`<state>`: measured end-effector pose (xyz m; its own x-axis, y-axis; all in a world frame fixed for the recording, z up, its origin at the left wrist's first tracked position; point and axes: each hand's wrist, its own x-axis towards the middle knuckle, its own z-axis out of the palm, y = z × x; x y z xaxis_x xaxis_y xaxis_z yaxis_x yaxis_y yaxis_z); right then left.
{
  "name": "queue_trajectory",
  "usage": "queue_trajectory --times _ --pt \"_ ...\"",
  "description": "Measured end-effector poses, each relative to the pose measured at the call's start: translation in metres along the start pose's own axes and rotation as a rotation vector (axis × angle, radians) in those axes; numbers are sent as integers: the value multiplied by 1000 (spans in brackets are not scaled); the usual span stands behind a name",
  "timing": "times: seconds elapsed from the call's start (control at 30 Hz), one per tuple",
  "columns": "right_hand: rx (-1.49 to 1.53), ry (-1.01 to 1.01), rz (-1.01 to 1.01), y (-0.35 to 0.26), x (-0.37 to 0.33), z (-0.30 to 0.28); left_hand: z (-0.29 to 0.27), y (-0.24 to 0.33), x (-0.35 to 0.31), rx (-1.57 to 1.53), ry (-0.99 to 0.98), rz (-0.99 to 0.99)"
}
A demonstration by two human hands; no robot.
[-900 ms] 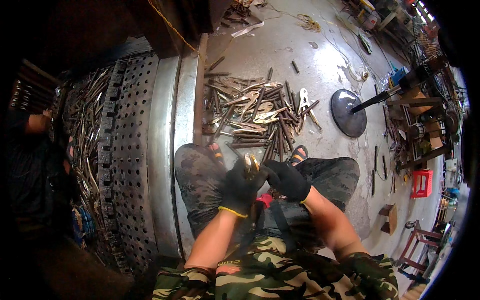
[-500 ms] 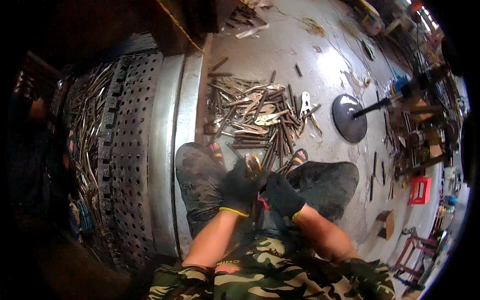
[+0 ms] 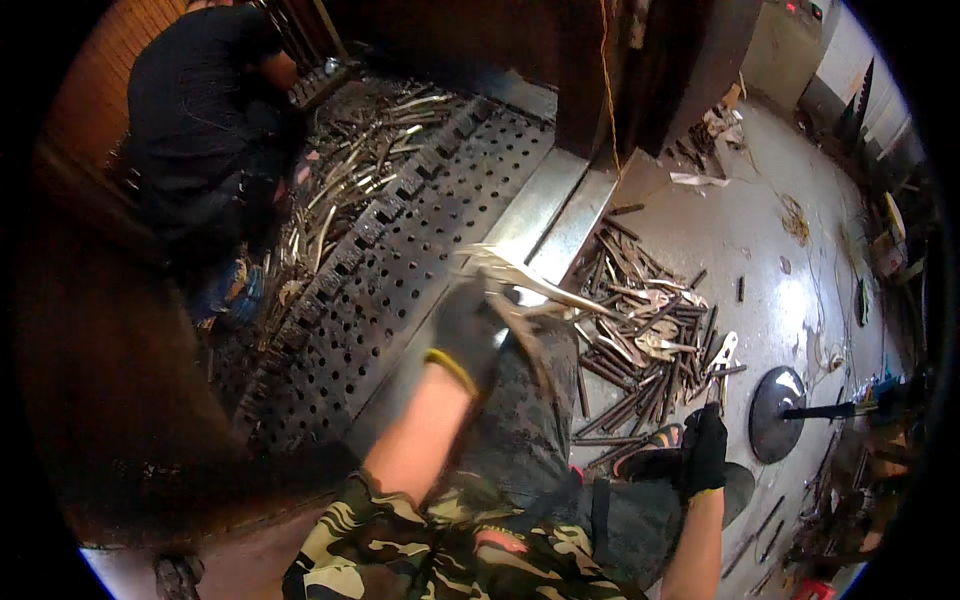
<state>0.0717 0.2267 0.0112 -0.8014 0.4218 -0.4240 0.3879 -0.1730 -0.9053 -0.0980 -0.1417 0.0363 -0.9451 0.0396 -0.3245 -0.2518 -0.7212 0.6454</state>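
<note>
Inside the left hand (image 3: 468,325), gloved in black, a shiny metal tool (image 3: 550,287) is held tight — blurry, near the holey plate (image 3: 370,290). By the right knee (image 3: 739,492) is the right hand (image 3: 706,450) — I cannot tell its grip. Ahead lies a pile of metal bits (image 3: 660,348).

Beside the left hand (image 3: 470,325), a perforated plate (image 3: 400,270) is offering a flat path, a dark panel (image 3: 588,100) blocking its far end. Piled rods and pliers (image 3: 655,345) are crowding the floor (image 3: 745,235); a round black base (image 3: 770,428) is narrowing the way past the right hand (image 3: 706,452).
</note>
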Motion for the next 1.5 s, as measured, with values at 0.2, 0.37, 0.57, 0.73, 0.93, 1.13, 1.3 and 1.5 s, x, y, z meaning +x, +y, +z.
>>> queue_trajectory --times 0.2,0.37,0.57,0.73,0.93,1.13,1.3,1.5 --pt "-410 -112 -304 49 38 -32 -74 130 53 -177 300 41" --pt "-811 -248 -447 46 42 -29 -174 212 140 72 627 174" --pt "-769 -177 -789 14 39 11 -185 166 211 435 501 57" --pt "-924 -273 -971 -30 77 5 -80 27 182 717 -101 -211" --pt "-482 -73 -472 -68 134 -20 135 -112 168 1805 -847 121" --pt "258 26 -100 -100 143 -14 96 -272 203 2222 -778 -87" --pt "410 224 -109 -104 157 -56 25 -366 166 2551 -850 -231" --pt "121 260 -180 -88 167 -77 -45 -411 215 2582 -766 -622"
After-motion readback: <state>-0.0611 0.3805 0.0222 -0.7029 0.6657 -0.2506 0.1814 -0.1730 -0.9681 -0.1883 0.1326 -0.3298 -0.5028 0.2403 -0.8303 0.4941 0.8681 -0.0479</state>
